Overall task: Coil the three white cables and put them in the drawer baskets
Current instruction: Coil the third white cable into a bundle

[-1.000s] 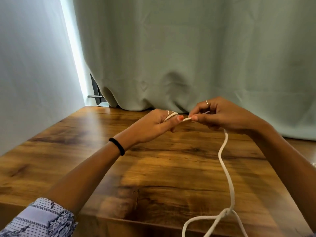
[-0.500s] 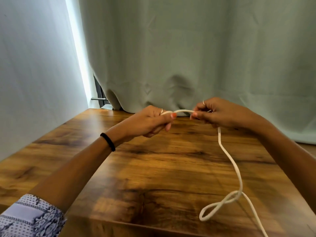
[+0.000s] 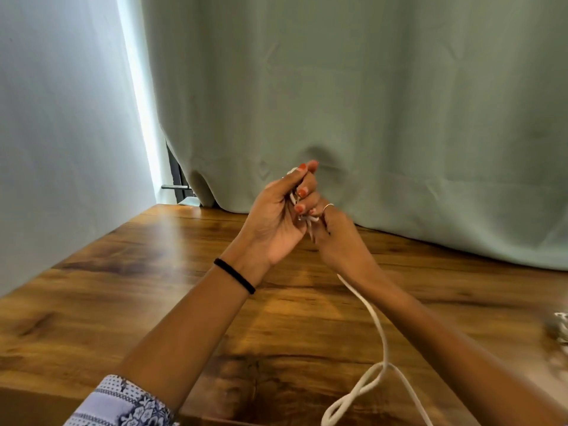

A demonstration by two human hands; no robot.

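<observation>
The left hand is raised above the bench, palm turned toward the person, its fingers curled in around a few turns of white cable; bits of white show between the fingertips with their orange-red nails and at the top of the fist. The right hand sits just behind and below it, touching it, fingers closed on the same small bundle, a thin ring on one finger. The spot where the two meet is a little blurred, so how many loops are wound there I cannot tell. From under the right wrist the cable hangs down in a loose wavy line, thin, round and plain white, then lands on the bench near its front edge, where it crosses itself in a long narrow loop and runs out of sight at the bottom. A black band circles the left wrist, and a patterned blue and white sleeve shows at the elbow. The bench is glossy brown wood with dark grain. Something pale and blurred lies at its far right edge. Behind hangs a pale green curtain, its hem resting on the bench, with a bright strip of daylight at its left side.
</observation>
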